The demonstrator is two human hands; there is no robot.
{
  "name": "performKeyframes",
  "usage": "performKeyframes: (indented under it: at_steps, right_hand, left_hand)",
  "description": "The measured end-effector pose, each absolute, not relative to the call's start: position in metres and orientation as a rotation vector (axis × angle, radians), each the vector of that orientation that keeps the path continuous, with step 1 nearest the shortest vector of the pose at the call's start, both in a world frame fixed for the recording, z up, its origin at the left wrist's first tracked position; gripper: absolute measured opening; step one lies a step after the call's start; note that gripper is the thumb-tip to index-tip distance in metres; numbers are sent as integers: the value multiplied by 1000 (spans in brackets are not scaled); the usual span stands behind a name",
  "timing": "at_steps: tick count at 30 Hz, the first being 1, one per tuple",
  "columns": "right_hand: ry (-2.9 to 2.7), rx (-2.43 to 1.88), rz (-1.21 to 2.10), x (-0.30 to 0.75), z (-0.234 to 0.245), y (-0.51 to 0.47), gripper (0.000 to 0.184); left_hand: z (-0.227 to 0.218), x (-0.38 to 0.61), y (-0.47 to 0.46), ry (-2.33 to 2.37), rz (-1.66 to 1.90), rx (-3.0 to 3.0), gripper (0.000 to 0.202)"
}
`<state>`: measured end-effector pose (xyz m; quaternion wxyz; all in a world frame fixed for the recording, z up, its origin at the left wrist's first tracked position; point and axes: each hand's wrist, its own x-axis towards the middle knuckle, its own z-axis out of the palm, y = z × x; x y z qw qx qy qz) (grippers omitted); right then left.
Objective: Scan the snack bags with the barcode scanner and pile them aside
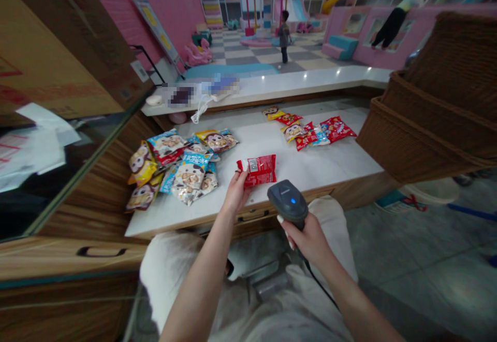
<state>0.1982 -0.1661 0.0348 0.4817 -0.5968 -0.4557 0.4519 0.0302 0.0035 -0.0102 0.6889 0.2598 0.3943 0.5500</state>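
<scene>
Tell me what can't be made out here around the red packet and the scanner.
Head view only:
Red packet: print too small to read; left hand hides one corner.
Barcode scanner: right hand hides its grip.
Far counter: items pixelated.
Wicker basket: right edge cuts it off.

A pile of snack packets (166, 171) is laid at the left of the worktop (330, 160), and a smaller group of packets (310, 129) is placed toward its back right. A wicker basket (430, 119) is set beside its right end, a cardboard box (58, 46) stands to the left, and a ledge (295, 85) runs behind.
</scene>
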Motion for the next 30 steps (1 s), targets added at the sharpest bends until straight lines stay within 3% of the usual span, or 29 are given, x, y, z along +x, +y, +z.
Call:
performKeyframes:
  at_steps: [30]
  right_hand:
    - [-1080,-1466,1129,194,35,-167,35]
  left_hand:
    - [-6,26,5,897,1260,737,43]
